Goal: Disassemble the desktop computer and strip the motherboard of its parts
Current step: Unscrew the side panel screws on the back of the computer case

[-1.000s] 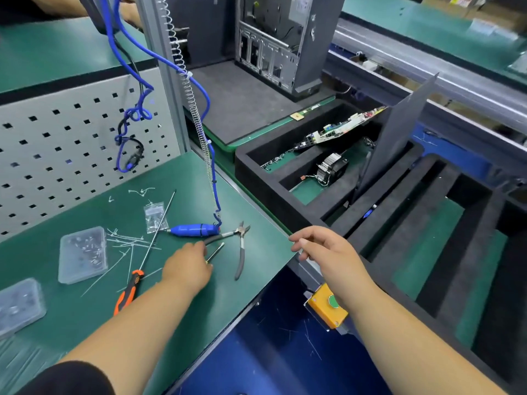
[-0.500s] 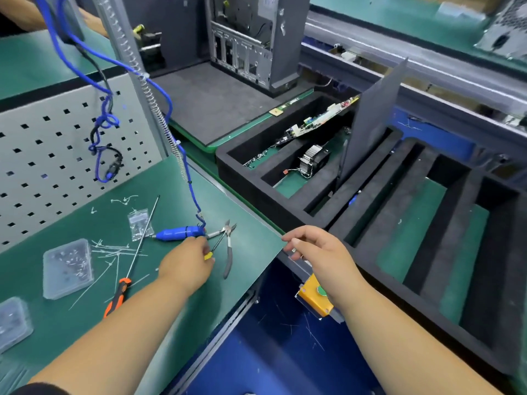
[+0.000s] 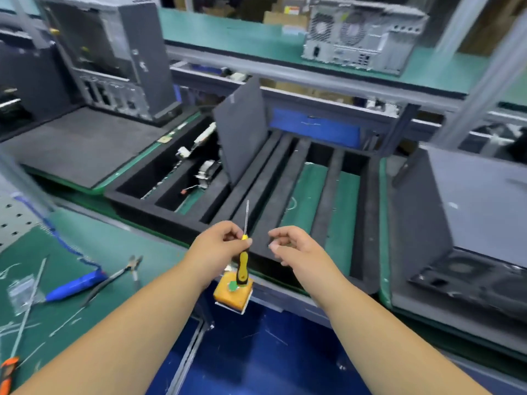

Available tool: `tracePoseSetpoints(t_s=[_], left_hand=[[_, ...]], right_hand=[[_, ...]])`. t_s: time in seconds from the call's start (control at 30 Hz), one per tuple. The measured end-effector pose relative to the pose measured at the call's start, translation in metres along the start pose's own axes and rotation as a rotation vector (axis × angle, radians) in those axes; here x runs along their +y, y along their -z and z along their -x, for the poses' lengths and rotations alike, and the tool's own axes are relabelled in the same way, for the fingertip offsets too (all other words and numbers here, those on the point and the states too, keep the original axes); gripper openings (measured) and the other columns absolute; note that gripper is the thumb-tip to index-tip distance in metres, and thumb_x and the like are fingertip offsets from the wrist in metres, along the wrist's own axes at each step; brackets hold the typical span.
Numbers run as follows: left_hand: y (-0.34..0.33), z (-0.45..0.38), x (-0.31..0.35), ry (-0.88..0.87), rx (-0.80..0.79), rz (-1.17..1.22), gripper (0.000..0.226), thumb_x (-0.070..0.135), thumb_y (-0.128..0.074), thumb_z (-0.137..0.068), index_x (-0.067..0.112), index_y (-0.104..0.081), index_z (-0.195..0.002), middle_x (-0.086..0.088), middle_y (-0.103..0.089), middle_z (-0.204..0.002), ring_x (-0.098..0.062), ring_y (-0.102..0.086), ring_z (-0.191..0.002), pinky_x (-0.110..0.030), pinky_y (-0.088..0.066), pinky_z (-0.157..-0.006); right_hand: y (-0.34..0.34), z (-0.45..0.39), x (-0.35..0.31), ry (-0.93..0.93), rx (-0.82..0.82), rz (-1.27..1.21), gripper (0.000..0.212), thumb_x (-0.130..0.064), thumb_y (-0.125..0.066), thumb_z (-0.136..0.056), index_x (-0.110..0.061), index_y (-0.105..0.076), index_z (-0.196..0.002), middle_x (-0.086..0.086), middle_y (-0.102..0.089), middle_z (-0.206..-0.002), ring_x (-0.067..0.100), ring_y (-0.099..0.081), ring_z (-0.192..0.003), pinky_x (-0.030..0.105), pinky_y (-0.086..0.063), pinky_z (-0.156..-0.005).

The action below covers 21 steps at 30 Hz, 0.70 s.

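Left hand [image 3: 219, 246] fingers pinching yellow-black screwdriver [image 3: 243, 263]; right hand [image 3: 288, 246] loosely curled, empty; no legible writing.

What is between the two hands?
In the head view, the yellow screwdriver stands between them, pinched by the left hand, its thin shaft pointing up. The right hand is not touching it and holds nothing.

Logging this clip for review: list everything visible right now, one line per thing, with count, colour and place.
screwdriver: 1, yellow-black handle, pinched in left hand, shaft up
foam tray: 1, black, bench centre, slotted
computer cases: 2, grey, back left and far shelf
button box: 1, orange, bench front edge
blue tool: 1, left mat, on coiled cord
pliers: 1, beside blue tool
long screwdriver: 1, orange handle, left edge
left hand: holding screwdriver
right hand: fingers curled, empty
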<state>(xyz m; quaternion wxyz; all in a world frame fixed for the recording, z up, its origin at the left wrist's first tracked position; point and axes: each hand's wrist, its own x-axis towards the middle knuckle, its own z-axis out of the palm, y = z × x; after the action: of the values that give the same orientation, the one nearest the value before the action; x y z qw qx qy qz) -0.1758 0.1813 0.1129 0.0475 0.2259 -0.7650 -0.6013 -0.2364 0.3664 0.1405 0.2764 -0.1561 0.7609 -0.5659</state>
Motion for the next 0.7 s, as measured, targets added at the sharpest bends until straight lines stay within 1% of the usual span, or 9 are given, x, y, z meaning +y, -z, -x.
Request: tracePoseSetpoints(t_s=[0.1,0.23,0.33,0.43,0.47,0.53,0.6,0.63,0.7], left_hand=[[-0.054,-0.003,0.031,-0.033,-0.153,0.071,0.018,0.023,-0.073,-0.081,0.011,-0.059,-0.082,-0.004,-0.062,-0.076,-0.017,-0.057,-0.070,-0.031,-0.048,-0.070],[-0.124,0.003,0.066,-0.090,-0.280,0.060,0.017,0.026,-0.073,-0.080,0.015,-0.060,-0.081,0.000,-0.066,-0.074,-0.011,-0.060,-0.065,-0.029,-0.051,-0.069],[-0.172,0.010,0.088,-0.107,-0.366,0.073,0.020,0.026,-0.074,-0.079,0.012,-0.061,-0.084,-0.005,-0.066,-0.078,-0.016,-0.062,-0.071,-0.032,-0.053,-0.072],[-0.219,0.019,0.107,-0.137,-0.412,0.089,0.016,0.020,-0.074,-0.082,0.010,-0.061,-0.084,-0.004,-0.066,-0.077,-0.014,-0.063,-0.072,-0.022,-0.050,-0.066],[-0.234,0.023,0.113,-0.147,-0.430,0.092,0.016,0.020,-0.074,-0.082,0.009,-0.061,-0.084,-0.003,-0.065,-0.076,-0.014,-0.062,-0.071,-0.021,-0.049,-0.065],[-0.263,0.031,0.124,-0.170,-0.476,0.082,0.019,0.021,-0.074,-0.081,0.007,-0.061,-0.085,-0.005,-0.064,-0.077,-0.016,-0.058,-0.072,-0.026,-0.046,-0.068],[-0.291,0.039,0.137,-0.199,-0.517,0.062,0.024,0.023,-0.075,-0.079,0.005,-0.061,-0.085,-0.009,-0.063,-0.079,-0.019,-0.056,-0.075,-0.033,-0.042,-0.074],[-0.305,0.044,0.143,-0.206,-0.532,0.068,0.027,0.024,-0.077,-0.076,0.004,-0.061,-0.084,-0.010,-0.062,-0.080,-0.019,-0.055,-0.075,-0.034,-0.041,-0.075],[-0.333,0.053,0.153,-0.205,-0.560,0.079,0.031,0.029,-0.078,-0.072,0.005,-0.063,-0.083,-0.013,-0.062,-0.080,-0.020,-0.054,-0.076,-0.035,-0.041,-0.076]], right_hand=[[0.043,0.021,0.008,0.000,0.057,0.005,0.022,-0.027,-0.062,-0.092,-0.039,-0.059,-0.111,-0.020,-0.062,-0.093,0.012,-0.061,-0.099,0.039,-0.049,-0.098],[0.098,0.052,0.021,-0.002,0.118,-0.001,0.027,-0.029,-0.064,-0.091,-0.041,-0.056,-0.114,-0.012,-0.061,-0.104,0.005,-0.061,-0.089,0.032,-0.050,-0.091],[0.137,0.076,0.031,-0.007,0.175,-0.017,0.029,-0.033,-0.062,-0.092,-0.040,-0.054,-0.119,-0.007,-0.060,-0.112,0.015,-0.062,-0.101,0.033,-0.052,-0.090],[0.173,0.101,0.040,-0.005,0.232,-0.040,0.026,-0.036,-0.060,-0.093,-0.045,-0.053,-0.116,-0.005,-0.061,-0.114,0.014,-0.062,-0.096,0.022,-0.049,-0.073],[0.186,0.109,0.044,-0.002,0.260,-0.054,0.026,-0.034,-0.060,-0.093,-0.045,-0.053,-0.116,-0.004,-0.062,-0.113,0.014,-0.062,-0.098,0.022,-0.049,-0.074],[0.212,0.125,0.050,-0.001,0.311,-0.076,0.027,-0.030,-0.059,-0.094,-0.043,-0.053,-0.118,-0.002,-0.066,-0.111,0.017,-0.064,-0.102,0.022,-0.048,-0.079],[0.237,0.143,0.056,0.004,0.338,-0.093,0.027,-0.028,-0.058,-0.095,-0.041,-0.054,-0.118,-0.001,-0.069,-0.102,0.019,-0.064,-0.088,0.017,-0.047,-0.069],[0.249,0.152,0.060,0.011,0.353,-0.093,0.025,-0.026,-0.058,-0.095,-0.041,-0.055,-0.115,-0.001,-0.070,-0.095,0.016,-0.062,-0.078,0.018,-0.045,-0.064],[0.273,0.169,0.067,0.035,0.402,-0.098,0.023,-0.024,-0.059,-0.093,-0.040,-0.058,-0.109,-0.003,-0.068,-0.082,0.007,-0.052,-0.065,0.025,-0.040,-0.062]])
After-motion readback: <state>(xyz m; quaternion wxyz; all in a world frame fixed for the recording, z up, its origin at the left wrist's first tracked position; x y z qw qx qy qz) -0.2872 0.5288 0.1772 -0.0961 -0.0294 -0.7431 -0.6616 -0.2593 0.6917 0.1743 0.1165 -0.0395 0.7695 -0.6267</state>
